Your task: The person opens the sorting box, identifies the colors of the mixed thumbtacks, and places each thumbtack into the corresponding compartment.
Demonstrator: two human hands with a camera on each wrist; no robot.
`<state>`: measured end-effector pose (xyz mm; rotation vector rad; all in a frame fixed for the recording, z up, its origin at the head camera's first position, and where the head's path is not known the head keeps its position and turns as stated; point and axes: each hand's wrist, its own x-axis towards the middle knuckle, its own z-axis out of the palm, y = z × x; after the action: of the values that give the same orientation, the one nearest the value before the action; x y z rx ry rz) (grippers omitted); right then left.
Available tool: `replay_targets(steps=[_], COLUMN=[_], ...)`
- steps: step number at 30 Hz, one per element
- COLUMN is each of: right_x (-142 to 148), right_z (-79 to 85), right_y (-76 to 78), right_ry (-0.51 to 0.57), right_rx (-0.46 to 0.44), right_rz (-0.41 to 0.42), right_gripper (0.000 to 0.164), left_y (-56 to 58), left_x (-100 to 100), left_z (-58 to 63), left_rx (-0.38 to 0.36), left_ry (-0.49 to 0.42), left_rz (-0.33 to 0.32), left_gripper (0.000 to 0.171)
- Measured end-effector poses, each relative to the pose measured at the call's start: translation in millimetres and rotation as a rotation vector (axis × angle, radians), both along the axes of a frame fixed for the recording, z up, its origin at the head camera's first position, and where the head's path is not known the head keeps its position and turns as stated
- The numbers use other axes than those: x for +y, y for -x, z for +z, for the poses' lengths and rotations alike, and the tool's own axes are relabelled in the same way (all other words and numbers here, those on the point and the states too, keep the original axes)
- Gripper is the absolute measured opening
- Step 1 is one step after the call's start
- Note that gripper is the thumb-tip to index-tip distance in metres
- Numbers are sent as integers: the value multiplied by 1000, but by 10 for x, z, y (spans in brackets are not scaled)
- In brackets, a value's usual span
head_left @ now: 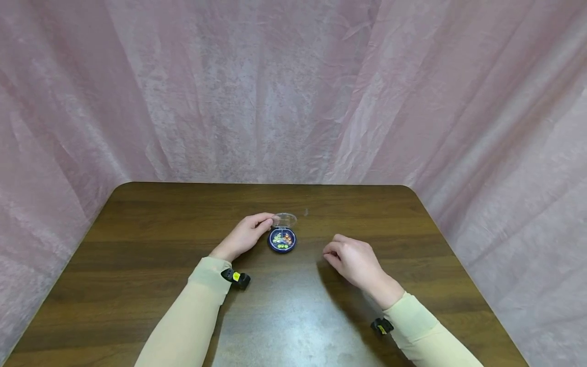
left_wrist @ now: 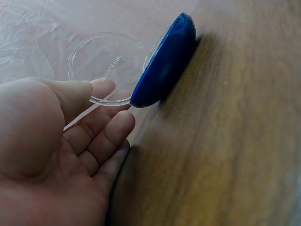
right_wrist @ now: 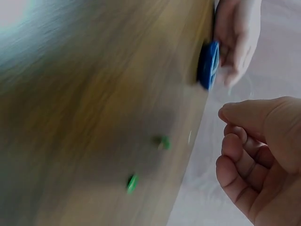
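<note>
A small round blue pill case (head_left: 282, 251) lies on the table with its clear lid (left_wrist: 110, 52) raised. Its divided inside holds small green and orange pieces. My left hand (head_left: 245, 235) is at the case's far left side and pinches the lid's edge between thumb and fingertip. To the right of the case, my right hand (head_left: 355, 259) hovers over the table, fingers loosely curled and thumb close to the index finger; nothing shows between them. Two small green pieces, one (right_wrist: 132, 183) and another (right_wrist: 163, 142), lie on the table in the right wrist view.
The brown wooden table (head_left: 151, 214) has rounded far corners. Pink curtains (head_left: 257, 102) hang behind it and along both sides. A black band with a yellow mark (head_left: 236, 277) sits on the left wrist, and a similar band (head_left: 382, 326) on the right.
</note>
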<state>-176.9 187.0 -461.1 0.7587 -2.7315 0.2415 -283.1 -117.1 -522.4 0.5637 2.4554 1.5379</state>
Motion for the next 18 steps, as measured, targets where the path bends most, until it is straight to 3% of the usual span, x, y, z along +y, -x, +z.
replay_targets(steps=[12,18], right_x=[491,480], right_z=[-120,-199], right_y=[-112,-135], right_ry=[9,17], right_rx=[-24,-68], right_rz=[-137,-116], right_gripper=[13,7], left_y=[9,13], left_x=[-2,15], left_z=[-16,-23], left_rx=[21,23], left_ry=[8,3], left_rz=[0,-12], left_gripper=[32,32])
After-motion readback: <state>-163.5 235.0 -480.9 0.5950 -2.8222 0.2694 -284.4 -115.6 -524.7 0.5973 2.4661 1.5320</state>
